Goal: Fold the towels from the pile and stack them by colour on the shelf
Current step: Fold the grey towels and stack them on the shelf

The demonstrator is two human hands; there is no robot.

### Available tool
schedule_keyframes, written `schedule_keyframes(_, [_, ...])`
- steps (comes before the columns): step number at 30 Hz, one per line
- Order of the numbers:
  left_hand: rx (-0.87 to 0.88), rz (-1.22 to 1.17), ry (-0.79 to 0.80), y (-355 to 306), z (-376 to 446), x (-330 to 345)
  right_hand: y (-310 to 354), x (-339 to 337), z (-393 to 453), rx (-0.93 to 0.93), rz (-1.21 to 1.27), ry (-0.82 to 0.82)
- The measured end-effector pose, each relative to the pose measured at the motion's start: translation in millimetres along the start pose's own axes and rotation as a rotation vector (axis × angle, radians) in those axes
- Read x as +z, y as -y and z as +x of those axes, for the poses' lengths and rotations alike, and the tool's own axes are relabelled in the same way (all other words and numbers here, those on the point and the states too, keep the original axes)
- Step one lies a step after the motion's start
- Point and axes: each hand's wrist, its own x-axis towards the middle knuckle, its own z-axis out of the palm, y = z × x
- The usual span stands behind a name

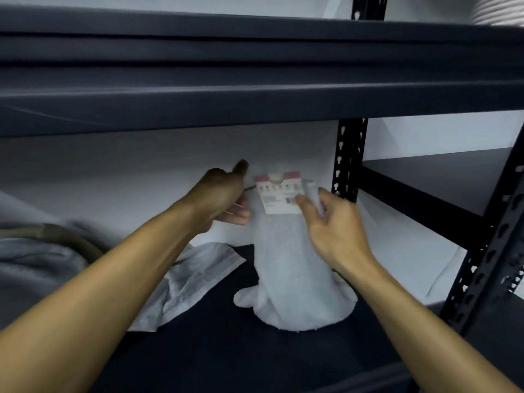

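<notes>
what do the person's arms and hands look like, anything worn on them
Both forearms are bare up to the frame edge, with no sleeves in view. The left hand and right hand show no gloves, rings, watch or wristband. The picture is slightly blurred.

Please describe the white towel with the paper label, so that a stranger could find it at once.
Look at the dark shelf under the thick upper board. Between the two hands hangs a white towel, its bottom resting on the shelf. Only it carries a paper label at its top; the white cloth beside it lies flat.
</notes>
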Motion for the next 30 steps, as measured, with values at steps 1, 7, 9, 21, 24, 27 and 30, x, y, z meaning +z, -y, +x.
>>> schedule_keyframes(1, [0.057,0.046,-0.060,7,2,-7,3,-6,6,0.051,0.090,0.011])
schedule_keyframes(7, [0.253,-0.215,0.221,47,0,-22,29,-40,41,0.093,0.370,0.061])
schedule_keyframes(9, [0.301,-0.302,0.275,40,-6,-16,35,-45,51,0.094,0.365,0.058])
schedule_keyframes(21, [0.175,-0.262,0.213,27,-10,24,11,-47,44,0.371,0.418,0.077])
schedule_keyframes(24, [0.020,-0.340,0.184,31,15,35,-10,-35,64,0.490,0.461,0.068])
schedule_keyframes(27, [-0.159,-0.274,0.194,68,32,48,-49,-17,51,0.606,0.363,0.222])
schedule_keyframes(30, [-0.299,-0.019,0.279,122,27,60,-82,-5,6,0.704,0.164,0.346])
